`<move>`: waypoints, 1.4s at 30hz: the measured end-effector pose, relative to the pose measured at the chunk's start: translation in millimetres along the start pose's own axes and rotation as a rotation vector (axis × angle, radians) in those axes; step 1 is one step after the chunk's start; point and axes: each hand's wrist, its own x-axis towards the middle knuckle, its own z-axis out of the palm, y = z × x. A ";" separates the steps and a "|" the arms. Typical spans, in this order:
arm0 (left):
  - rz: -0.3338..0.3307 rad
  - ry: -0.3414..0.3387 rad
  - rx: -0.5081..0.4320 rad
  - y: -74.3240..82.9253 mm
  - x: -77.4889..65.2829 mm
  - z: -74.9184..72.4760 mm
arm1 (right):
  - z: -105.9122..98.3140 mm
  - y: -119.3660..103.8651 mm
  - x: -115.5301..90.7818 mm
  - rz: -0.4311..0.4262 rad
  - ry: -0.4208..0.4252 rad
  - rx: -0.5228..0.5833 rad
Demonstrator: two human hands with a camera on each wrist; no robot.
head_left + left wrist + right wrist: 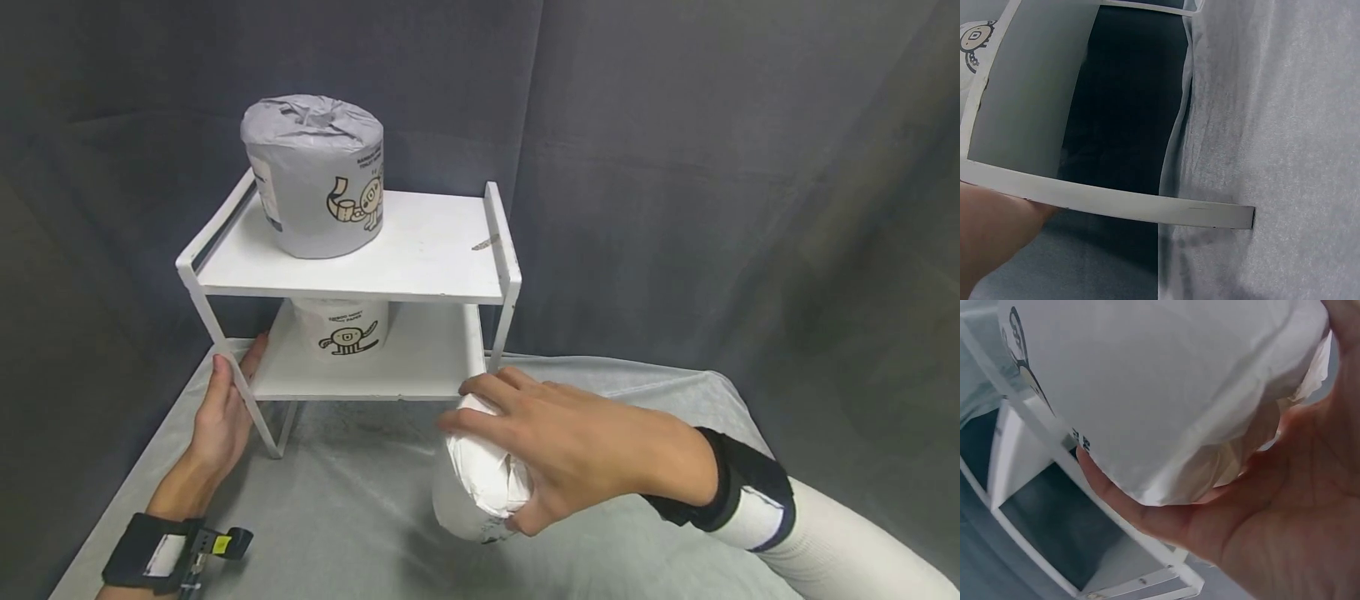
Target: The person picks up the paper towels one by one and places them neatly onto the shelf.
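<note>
A white two-tier shelf rack (442,258) stands in the middle of the head view. My left hand (222,421) rests against its left side near the lower tier, thumb and fingers pointing up about the front leg (1116,200); part of the fingers is hidden. My right hand (577,442) grips a paper-wrapped toilet paper roll (480,483) from above, fingers and thumb spread around its top end. That roll (1147,394) is tilted in front of the rack's lower right corner. One wrapped toilet roll (315,183) stands upper left on the top tier, another (341,327) on the lower tier.
A light grey cloth (345,500) covers the table under the rack. Dark grey curtains (675,167) hang behind and at the sides. The rack's raised right rail (504,246) borders the top tier.
</note>
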 end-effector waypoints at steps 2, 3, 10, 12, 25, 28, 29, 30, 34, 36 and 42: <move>0.001 0.005 -0.003 0.0 -0.3 0.1 | -4.3 -0.6 7.0 -0.024 0.011 0.000; 0.004 0.006 -0.005 -0.1 -0.4 0.1 | -6.2 -0.7 10.1 -0.036 0.017 0.000; 0.020 -0.008 -0.017 -0.8 -0.8 0.0 | -17.5 1.8 30.5 -0.059 0.043 0.020; 0.023 -0.009 -0.019 -1.1 -1.0 -0.1 | -20.2 2.8 36.8 -0.054 0.049 0.021; 0.025 -0.006 -0.019 -0.7 -0.3 -0.2 | -20.3 17.3 70.8 0.003 0.071 0.025; 0.019 -0.003 -0.019 -0.7 -0.2 0.2 | -14.8 18.8 75.3 0.021 0.055 0.026; 0.016 -0.003 -0.017 -0.8 -0.2 0.2 | -12.8 19.0 76.4 0.027 0.053 0.026; 0.014 -0.003 -0.016 -0.8 -0.3 0.4 | -10.9 19.3 77.6 0.035 0.052 0.021; 0.008 -0.003 -0.012 -0.8 -0.9 0.6 | -4.0 20.9 82.1 0.081 0.045 0.012; 0.008 -0.002 -0.010 -0.7 -1.4 0.4 | -1.3 22.3 85.5 0.114 0.030 0.011; 0.015 -0.004 -0.013 -1.2 -0.9 -0.1 | 2.5 29.2 97.7 0.188 -0.013 0.015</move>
